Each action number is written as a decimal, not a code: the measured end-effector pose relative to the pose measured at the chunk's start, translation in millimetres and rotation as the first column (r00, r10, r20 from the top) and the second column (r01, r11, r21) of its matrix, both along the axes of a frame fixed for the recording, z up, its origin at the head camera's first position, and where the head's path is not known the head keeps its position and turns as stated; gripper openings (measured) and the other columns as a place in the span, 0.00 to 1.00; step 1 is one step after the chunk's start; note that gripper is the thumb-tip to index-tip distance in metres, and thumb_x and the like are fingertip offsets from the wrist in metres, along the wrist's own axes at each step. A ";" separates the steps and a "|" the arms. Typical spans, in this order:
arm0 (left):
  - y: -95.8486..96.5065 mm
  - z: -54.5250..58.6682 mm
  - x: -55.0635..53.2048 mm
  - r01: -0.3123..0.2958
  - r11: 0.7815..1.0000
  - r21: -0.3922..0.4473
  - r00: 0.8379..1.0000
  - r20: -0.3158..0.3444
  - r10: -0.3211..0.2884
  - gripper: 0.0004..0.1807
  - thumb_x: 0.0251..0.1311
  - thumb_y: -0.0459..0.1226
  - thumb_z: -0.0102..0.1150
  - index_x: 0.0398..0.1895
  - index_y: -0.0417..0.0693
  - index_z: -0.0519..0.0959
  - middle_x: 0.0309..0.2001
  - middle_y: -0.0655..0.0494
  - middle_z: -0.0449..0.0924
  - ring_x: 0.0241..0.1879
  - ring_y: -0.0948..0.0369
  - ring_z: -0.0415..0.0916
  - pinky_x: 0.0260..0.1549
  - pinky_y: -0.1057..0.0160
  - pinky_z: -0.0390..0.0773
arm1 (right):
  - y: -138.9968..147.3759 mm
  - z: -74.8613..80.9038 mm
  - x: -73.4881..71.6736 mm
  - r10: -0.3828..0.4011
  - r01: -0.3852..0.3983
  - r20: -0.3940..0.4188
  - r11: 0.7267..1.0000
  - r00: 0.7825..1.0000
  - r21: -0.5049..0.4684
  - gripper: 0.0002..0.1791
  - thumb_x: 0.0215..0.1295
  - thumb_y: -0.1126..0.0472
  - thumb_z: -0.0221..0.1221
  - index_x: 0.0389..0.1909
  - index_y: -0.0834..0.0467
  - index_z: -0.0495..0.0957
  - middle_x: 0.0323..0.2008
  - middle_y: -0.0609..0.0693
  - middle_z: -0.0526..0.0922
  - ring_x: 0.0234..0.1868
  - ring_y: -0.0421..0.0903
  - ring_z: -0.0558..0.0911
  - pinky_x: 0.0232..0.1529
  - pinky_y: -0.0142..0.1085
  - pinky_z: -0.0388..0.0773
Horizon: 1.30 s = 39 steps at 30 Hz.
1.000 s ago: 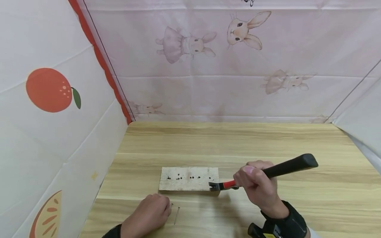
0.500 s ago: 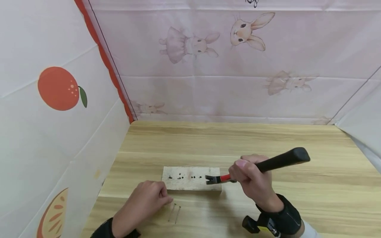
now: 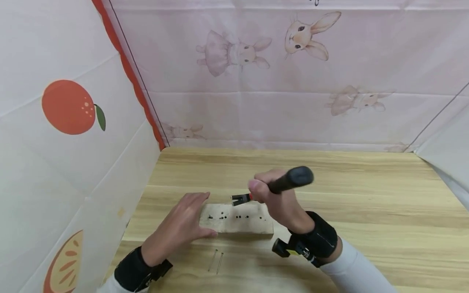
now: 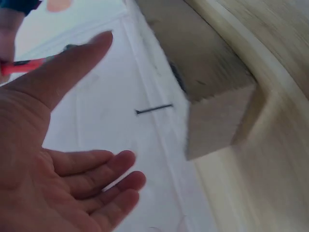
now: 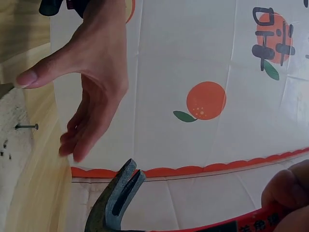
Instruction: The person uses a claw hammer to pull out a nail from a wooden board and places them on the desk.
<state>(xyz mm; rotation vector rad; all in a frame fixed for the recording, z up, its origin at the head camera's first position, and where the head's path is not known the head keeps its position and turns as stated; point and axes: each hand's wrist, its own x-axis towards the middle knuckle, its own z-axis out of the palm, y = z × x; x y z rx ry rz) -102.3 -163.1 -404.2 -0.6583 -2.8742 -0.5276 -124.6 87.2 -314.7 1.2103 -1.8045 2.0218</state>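
My right hand (image 3: pixel 280 205) grips a claw hammer (image 3: pixel 293 179) by its black handle. The hammer's claw (image 5: pixel 123 193) hangs above the far edge of a pale wooden board (image 3: pixel 253 226), pointing left. Several dark holes mark the board's top. A nail (image 5: pixel 28 126) stands up from the board near its left end; the left wrist view also shows this nail (image 4: pixel 153 109). Around that left end is my left hand (image 3: pixel 179 224), thumb at the near side and fingers spread toward the far side. Whether its thumb touches the board I cannot tell.
Two loose nails (image 3: pixel 220 263) lie on the wooden table (image 3: pixel 348 195) in front of the board. A white sheet with fruit prints (image 3: pixel 69 108) hangs at the left, and a pink rabbit-print sheet (image 3: pixel 238 118) closes off the back.
My right hand has carried the hammer left and away from me, off the board's right part. My left hand has moved from beside the loose nails to the board's left end and spread its fingers.
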 end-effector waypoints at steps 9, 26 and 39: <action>-11.3 -21.2 -18.5 0.098 0.995 0.019 0.984 0.146 -0.100 0.69 0.23 0.61 0.78 0.70 0.37 0.56 0.68 0.42 0.60 0.66 0.52 0.55 0.61 0.51 0.64 | -36.2 -5.0 -16.6 0.056 -0.058 0.019 0.988 0.998 0.146 0.24 0.68 0.63 0.49 0.12 0.54 0.53 0.12 0.45 0.52 0.13 0.42 0.51 0.18 0.36 0.52; -13.9 -41.5 -33.6 0.183 0.957 0.227 0.936 0.258 -0.241 0.59 0.25 0.56 0.80 0.67 0.80 0.55 0.64 0.73 0.63 0.61 0.66 0.62 0.57 0.54 0.68 | -82.8 -24.0 -25.9 0.016 -0.112 0.252 0.922 0.968 0.372 0.23 0.66 0.60 0.50 0.10 0.55 0.58 0.11 0.49 0.55 0.11 0.47 0.55 0.16 0.32 0.57; -20.1 -45.7 -33.3 0.130 0.955 0.265 0.928 0.307 -0.212 0.47 0.28 0.57 0.78 0.58 0.70 0.65 0.51 0.71 0.70 0.49 0.66 0.67 0.52 0.57 0.69 | -100.5 -38.2 -30.2 0.004 -0.140 0.312 0.900 0.950 0.414 0.20 0.59 0.64 0.51 0.09 0.54 0.60 0.11 0.46 0.55 0.10 0.41 0.56 0.14 0.30 0.58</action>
